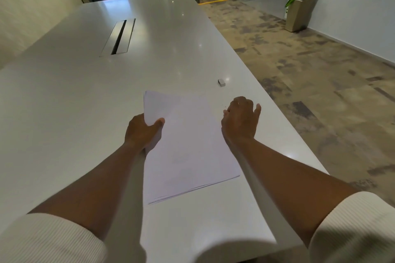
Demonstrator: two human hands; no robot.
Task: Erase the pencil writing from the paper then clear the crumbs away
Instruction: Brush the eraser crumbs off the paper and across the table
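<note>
A thin stack of white paper [188,145] lies on the white table [85,113] in front of me, its top sheet showing no clear writing. My left hand [142,131] grips the stack's left edge, thumb on top, and the far left corner is lifted slightly. My right hand [241,120] hovers or rests on the table just right of the paper, fingers curled downward, holding nothing that I can see. A small white eraser [221,82] lies on the table beyond my right hand. A few dark crumbs [224,106] speckle the table near that hand.
The table's right edge [284,126] runs close to my right hand, with patterned carpet below. A metal cable slot [118,37] sits in the table's middle farther away. A potted plant [300,6] stands by the right wall.
</note>
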